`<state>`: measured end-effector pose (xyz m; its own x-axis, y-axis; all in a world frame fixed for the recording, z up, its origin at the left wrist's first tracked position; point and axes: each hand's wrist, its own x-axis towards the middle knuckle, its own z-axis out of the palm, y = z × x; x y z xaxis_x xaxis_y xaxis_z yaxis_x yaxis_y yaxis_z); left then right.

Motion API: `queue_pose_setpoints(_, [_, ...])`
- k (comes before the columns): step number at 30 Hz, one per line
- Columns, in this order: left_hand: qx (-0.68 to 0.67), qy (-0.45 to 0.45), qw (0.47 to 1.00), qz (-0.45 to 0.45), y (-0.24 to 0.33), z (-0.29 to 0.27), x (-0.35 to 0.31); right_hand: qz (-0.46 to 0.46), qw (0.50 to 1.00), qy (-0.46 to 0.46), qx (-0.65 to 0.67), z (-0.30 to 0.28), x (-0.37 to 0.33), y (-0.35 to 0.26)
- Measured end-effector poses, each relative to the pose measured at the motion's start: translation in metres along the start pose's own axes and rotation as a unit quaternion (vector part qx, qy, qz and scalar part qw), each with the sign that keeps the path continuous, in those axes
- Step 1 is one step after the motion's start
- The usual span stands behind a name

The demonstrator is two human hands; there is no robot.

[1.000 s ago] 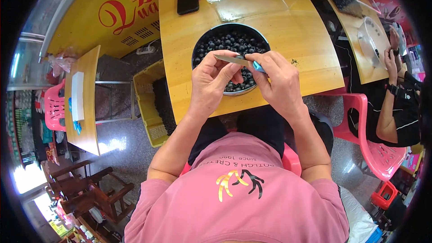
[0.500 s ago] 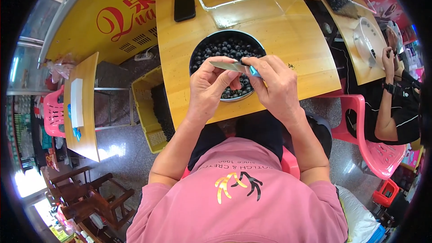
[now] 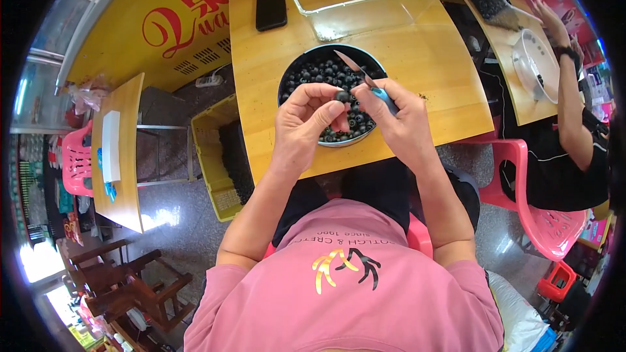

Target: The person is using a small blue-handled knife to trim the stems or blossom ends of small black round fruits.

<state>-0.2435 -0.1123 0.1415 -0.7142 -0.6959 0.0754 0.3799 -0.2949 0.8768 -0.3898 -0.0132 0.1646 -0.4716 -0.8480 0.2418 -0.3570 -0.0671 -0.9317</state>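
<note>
Between the thumb and fingers of my left hand (image 3: pixel 305 120) is a small, dark, round fruit (image 3: pixel 342 96), like a large berry or a nut; its exact kind I cannot make out. My right hand (image 3: pixel 403 116) grips a small knife by its blue handle (image 3: pixel 386 100). The knife blade (image 3: pixel 351 62) points up and to the left, apart from the fruit. Both hands hover over the near part of a round dark bowl (image 3: pixel 281 85), which holds many similar dark fruits (image 3: pixel 323 69). My fingers hide some of them.
The bowl stands on a wooden table (image 3: pixel 443 58). Behind it are a black phone (image 3: pixel 271 8) and a clear plastic box (image 3: pixel 365 5). A yellow crate (image 3: pixel 218 179) sits left of the table. At right, a co-worker's arm (image 3: pixel 571 101) is near a translucent bowl (image 3: pixel 531 65).
The knife has swung from lying across the left fingertips to pointing up and away, uncovering the fruit there. The co-worker's arm has reached farther out.
</note>
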Motion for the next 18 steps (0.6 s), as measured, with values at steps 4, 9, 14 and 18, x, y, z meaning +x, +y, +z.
queue_pose_setpoints(4, [0.059, 0.012, 0.998, 0.036, 0.0, 0.002, -0.005, 0.094, 0.971, -0.057, 0.213, 0.006, 0.001, -0.015])
queue_pose_setpoints(9, [0.091, 0.027, 0.995, 0.022, 0.006, 0.005, -0.008, 0.091, 0.977, -0.052, 0.186, 0.009, -0.001, -0.013])
queue_pose_setpoints(14, [0.078, 0.002, 0.996, 0.031, 0.002, -0.003, -0.011, 0.084, 0.98, -0.062, 0.171, 0.014, -0.001, -0.005])
queue_pose_setpoints(18, [0.072, 0.001, 0.997, 0.011, 0.007, -0.006, -0.017, 0.1, 0.966, -0.052, 0.233, 0.022, -0.003, -0.003])
